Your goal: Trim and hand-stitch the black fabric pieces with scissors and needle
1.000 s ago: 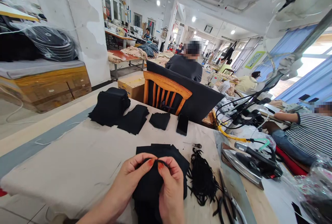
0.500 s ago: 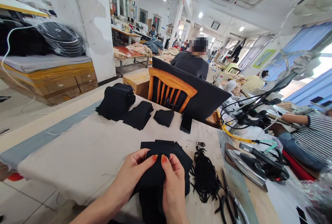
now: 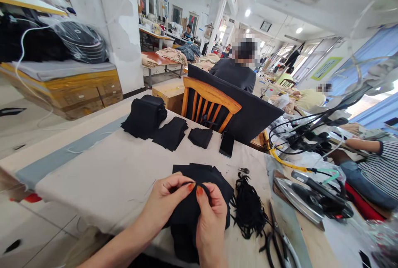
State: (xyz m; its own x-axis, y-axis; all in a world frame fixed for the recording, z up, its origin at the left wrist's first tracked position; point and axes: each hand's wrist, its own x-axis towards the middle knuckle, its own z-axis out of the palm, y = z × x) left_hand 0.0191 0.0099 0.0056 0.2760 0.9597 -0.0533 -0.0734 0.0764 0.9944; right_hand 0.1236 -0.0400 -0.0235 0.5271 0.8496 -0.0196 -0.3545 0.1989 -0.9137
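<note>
A black fabric piece (image 3: 185,214) hangs from my two hands above the near part of the table. My left hand (image 3: 168,193) pinches its upper edge between thumb and fingers. Close beside it, my right hand (image 3: 211,210) pinches the same edge, the two thumb tips nearly meeting. Behind and beneath lies a spread pile of black fabric pieces (image 3: 199,170), partly hidden by my hands. To the right of the pile is a tangled bundle of thin black strips (image 3: 248,208). Black-handled scissors (image 3: 275,235) lie beside the strips.
Stacked black fabric (image 3: 144,117), smaller fabric piles and a phone (image 3: 226,144) line the table's far side. An iron (image 3: 311,197) rests at the right, its cables running beyond. A small dark-handled tool (image 3: 244,170) lies above the strips. A wooden chair (image 3: 211,102) stands past the table.
The fabric's upper edge between my thumbs looks more tightly folded, and my fingers have shifted slightly along it. The whole view has moved a little, so surroundings appear farther right.
</note>
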